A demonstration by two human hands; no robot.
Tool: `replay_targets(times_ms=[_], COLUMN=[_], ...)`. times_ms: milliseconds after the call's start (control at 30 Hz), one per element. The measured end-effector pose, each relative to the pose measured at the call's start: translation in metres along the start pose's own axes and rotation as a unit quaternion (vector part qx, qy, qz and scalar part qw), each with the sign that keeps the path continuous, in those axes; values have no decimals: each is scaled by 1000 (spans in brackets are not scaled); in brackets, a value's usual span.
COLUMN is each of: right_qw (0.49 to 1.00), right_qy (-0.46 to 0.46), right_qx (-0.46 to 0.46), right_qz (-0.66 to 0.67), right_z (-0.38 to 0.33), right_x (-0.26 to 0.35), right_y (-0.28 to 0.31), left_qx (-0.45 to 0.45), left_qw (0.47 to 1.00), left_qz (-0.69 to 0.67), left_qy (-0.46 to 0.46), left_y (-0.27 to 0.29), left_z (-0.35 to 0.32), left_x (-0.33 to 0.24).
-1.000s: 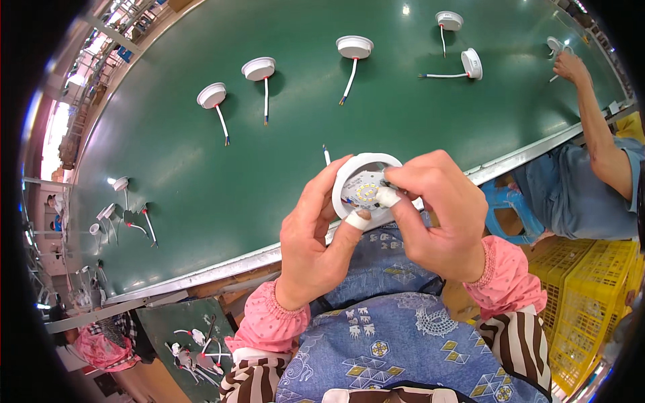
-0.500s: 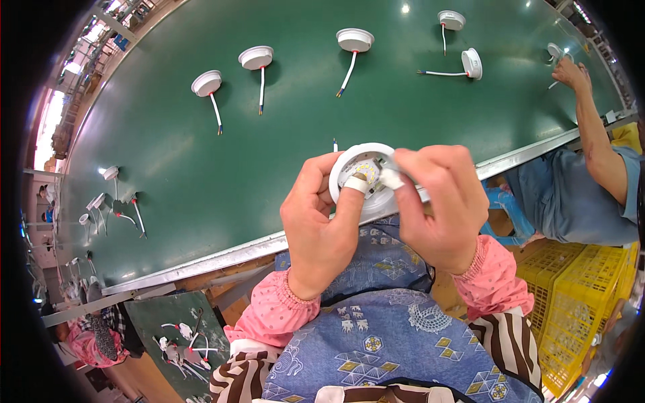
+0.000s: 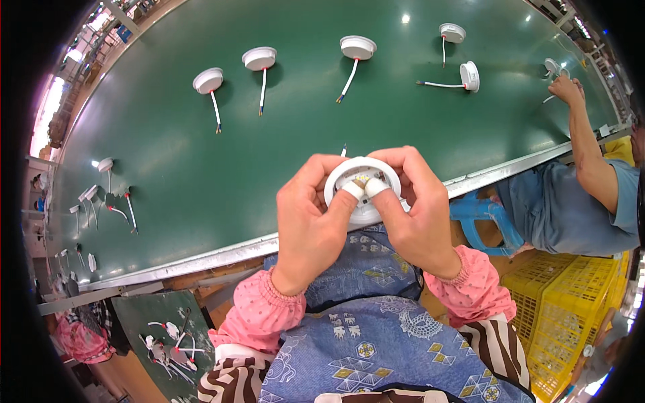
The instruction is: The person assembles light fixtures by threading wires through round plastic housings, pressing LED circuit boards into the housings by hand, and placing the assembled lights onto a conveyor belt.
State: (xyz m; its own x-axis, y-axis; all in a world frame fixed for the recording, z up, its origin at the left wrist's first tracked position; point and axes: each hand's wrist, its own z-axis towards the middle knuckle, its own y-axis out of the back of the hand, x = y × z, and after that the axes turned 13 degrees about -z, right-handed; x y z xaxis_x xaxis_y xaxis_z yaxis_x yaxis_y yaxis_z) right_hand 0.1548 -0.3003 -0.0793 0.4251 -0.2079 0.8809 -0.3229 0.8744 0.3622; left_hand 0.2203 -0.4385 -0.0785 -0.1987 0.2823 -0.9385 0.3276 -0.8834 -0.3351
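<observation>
Just over the table's near edge, a round white LED downlight (image 3: 336, 174) is held between my two hands, its open face toward me. My left hand (image 3: 312, 218) closes round its left side. Round the opposite side curls my right hand (image 3: 418, 218). Both thumbs, wrapped in white tape, reach inside the rim and press on the LED board (image 3: 363, 177); they cover much of it. Beyond the rim pokes the bare-ended tip of a white cable (image 3: 345, 149). The downlight's underside is hidden by my fingers.
Several white downlights (image 3: 357, 47) with cables lie across the green table (image 3: 282, 144). At the far right a co-worker's hand (image 3: 568, 89) handles another. A blue stool (image 3: 476, 225) and yellow crates (image 3: 564, 295) stand right; a board (image 3: 138, 305) with loose parts is lower left.
My right hand has moved in to the left, and its thumb now presses inside the downlight beside the left thumb. The downlight has tilted slightly and sits a little lower.
</observation>
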Motion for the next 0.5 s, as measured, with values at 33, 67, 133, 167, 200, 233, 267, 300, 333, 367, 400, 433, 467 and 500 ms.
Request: replay_targets(times_ms=[33, 67, 133, 167, 200, 233, 267, 300, 333, 367, 400, 433, 467, 500], right_qw=[1000, 1000, 1000, 998, 998, 994, 988, 988, 985, 981, 980, 979, 977, 975], right_qy=[-6, -4, -16, -28, -26, -56, -86, -83, -102, -121, -126, -126, -120, -116], right_qx=[-4, -5, -5, -7, -8, -10, -13, -14, -28, -41, -36, -34, -41, -47], right_qz=[0, -7, 23, 52, 56, 90, 124, 127, 137, 147, 153, 157, 170, 183], right_z=[0, 0, 1, 1, 2, 3, 4, 5, 7, 8, 7, 7, 8, 7], right_x=[0, -1, -4, -5, -3, -1, 2, 3, 4, 4, 4, 5, 6, 8], right_y=[0, -1, -4, -5, -7, -8, -10, -11, -12, -13, -14, -17, -21, -26], left_qx=[9, 7, 14, 22, 22, 20, 19, 20, 5, -11, 14, 12, 10, 6], left_qw=[1000, 1000, 1000, 999, 999, 999, 998, 998, 995, 988, 987, 987, 980, 972], left_qz=[18, 15, 19, 22, 26, 29, 32, 35, 49, 62, 90, 94, 143, 190], left_qy=[-5, 7, 12, 17, 16, -13, -41, -44, -91, -138, -134, -133, -137, -139], left_y=[-1, -2, 1, 2, 4, 6, 6, 3, -1, -1, 6, 9, 13, 16], left_z=[2, 3, 7, 8, 8, 6, 5, 5, 3, 1, -1, -2, -2, -4], left_x=[-1, -4, -1, 0, 2, 5, 5, 5, 5, 5, 7, 9, 10, 9])
